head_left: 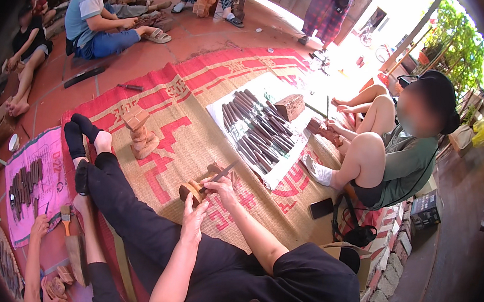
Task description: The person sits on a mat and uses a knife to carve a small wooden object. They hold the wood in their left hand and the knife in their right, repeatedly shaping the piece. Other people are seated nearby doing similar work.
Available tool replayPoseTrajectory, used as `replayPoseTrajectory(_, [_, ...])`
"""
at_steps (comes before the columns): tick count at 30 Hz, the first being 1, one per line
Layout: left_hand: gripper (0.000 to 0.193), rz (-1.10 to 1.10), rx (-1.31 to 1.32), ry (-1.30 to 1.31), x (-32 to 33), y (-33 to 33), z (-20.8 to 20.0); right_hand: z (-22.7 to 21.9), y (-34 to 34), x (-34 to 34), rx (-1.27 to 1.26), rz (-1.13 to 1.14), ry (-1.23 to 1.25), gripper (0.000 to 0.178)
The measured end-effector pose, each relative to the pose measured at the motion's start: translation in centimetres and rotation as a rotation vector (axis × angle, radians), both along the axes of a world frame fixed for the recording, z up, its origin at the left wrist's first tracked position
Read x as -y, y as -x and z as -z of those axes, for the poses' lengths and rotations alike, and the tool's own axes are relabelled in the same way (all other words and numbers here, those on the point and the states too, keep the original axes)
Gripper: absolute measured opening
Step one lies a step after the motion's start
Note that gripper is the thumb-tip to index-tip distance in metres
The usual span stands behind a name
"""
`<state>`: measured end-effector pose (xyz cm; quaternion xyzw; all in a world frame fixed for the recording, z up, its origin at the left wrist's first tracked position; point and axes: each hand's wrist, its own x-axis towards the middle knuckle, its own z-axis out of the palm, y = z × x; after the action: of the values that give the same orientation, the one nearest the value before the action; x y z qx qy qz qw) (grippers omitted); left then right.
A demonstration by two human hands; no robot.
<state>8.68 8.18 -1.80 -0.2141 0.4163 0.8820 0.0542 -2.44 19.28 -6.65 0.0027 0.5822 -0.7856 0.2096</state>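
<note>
Above my outstretched legs, my left hand (192,220) is closed around the lower end of a small brown wood carving (186,191). My right hand (222,188) is shut on a slim dark carving tool (227,170), whose tapered end points up and away to the right. The tool lies across or close against the carving; the exact contact is too small to tell. Farther left on the mat stands another carved wood figure (143,142) with a blocky top. Ahead to the right, several dark-handled carving tools (258,126) lie in rows on a white sheet (216,113).
A red and tan woven mat (197,141) spreads under me. At right sits a co-worker (409,148) holding a wood piece, near a phone (321,208) and black bag (359,236). Left are a pink sheet (51,163) with tools and another person's hand (40,225).
</note>
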Motion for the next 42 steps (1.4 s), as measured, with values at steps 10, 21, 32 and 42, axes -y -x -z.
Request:
replayPoseTrajectory(10, [0.081,0.001,0.019,0.032,0.1,0.1,0.2,0.5,-0.7,-0.7,0.052,0.085,0.06,0.021])
replayPoseTrajectory(21, [0.082,-0.004,0.015,0.017,0.1,-0.1,-0.2,0.7,-1.1,-0.7,0.076,0.076,0.087,0.017])
replayPoseTrajectory(32, [0.082,0.017,0.008,0.01,0.0,-0.1,-0.4,0.5,-1.5,-0.4,0.064,0.022,0.035,0.018])
replayPoseTrajectory(42, [0.08,0.019,0.025,0.018,-0.1,-0.1,-0.2,0.6,-0.9,-1.3,0.053,0.046,0.026,0.015])
